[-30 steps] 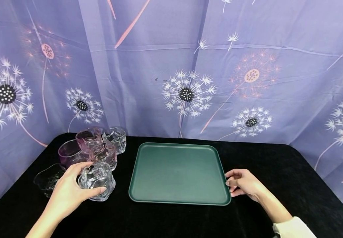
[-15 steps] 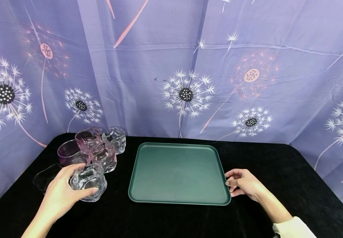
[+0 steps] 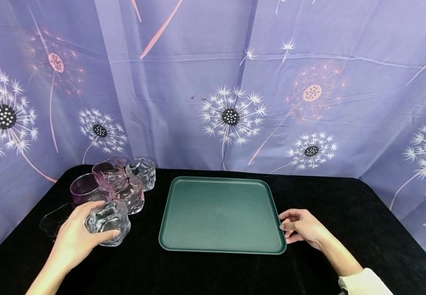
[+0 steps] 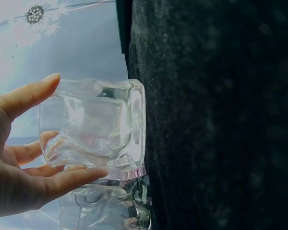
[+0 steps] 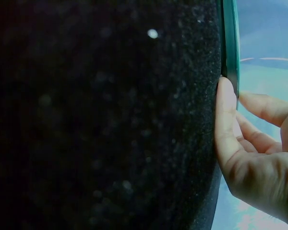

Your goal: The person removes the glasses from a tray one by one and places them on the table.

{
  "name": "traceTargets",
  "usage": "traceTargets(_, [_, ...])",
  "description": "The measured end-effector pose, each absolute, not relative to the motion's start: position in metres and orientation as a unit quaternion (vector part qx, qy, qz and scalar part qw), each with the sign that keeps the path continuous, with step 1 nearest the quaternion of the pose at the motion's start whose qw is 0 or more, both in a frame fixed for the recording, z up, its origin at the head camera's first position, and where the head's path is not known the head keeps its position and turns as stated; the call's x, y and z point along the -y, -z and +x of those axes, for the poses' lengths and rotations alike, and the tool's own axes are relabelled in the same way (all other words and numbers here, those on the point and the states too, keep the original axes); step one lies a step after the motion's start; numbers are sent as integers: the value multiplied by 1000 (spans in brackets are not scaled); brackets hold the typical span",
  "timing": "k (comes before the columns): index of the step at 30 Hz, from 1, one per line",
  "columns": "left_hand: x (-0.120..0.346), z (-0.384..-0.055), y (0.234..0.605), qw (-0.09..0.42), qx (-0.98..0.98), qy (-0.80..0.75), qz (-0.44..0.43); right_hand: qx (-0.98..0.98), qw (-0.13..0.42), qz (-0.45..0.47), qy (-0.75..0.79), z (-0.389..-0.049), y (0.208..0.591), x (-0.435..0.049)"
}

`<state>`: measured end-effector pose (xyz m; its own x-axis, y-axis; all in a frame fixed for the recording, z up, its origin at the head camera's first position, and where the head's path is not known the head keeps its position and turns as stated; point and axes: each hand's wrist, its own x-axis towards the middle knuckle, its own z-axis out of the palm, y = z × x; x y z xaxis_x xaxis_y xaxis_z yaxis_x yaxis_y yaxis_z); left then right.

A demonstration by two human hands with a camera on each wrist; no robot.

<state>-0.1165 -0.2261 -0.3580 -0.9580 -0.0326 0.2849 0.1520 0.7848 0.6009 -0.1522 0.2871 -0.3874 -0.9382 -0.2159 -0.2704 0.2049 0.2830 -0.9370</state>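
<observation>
In the head view my left hand (image 3: 71, 239) holds a clear, wavy-sided drinking glass (image 3: 110, 223) around its sides, thumb on the near side and fingers on the far side. The left wrist view shows this glass (image 4: 93, 125) with its thick base against or just over the black cloth; I cannot tell which. My right hand (image 3: 304, 228) pinches the right rim of a green rectangular tray (image 3: 220, 217), which lies flat. In the right wrist view the fingers (image 5: 225, 103) lie along the tray's edge (image 5: 231, 48).
Behind the held glass stand a purple-tinted glass (image 3: 84, 189), two pinkish glasses (image 3: 128, 194) and a clear one (image 3: 143, 174). Another dark-looking clear glass (image 3: 55, 219) is partly hidden left of my hand. A dandelion-print curtain (image 3: 183, 102) closes off the back of the black-covered table (image 3: 345, 213).
My left hand has shifted the clear glass a little leftward, away from the tray, mostly in the first half second. The right hand and tray look nearly unmoved.
</observation>
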Motion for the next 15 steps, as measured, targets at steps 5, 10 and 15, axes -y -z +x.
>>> traceTargets(5, [226,-117,359,125,938,322,-21,-781,175,-3,600,-152,388,-287])
traceTargets(10, [228,-118,357,111,943,314,-10,-780,175,-2,601,-152,387,-287])
traceTargets(15, [229,-119,357,106,945,310,-12,-782,174,-2,599,-152,386,-287])
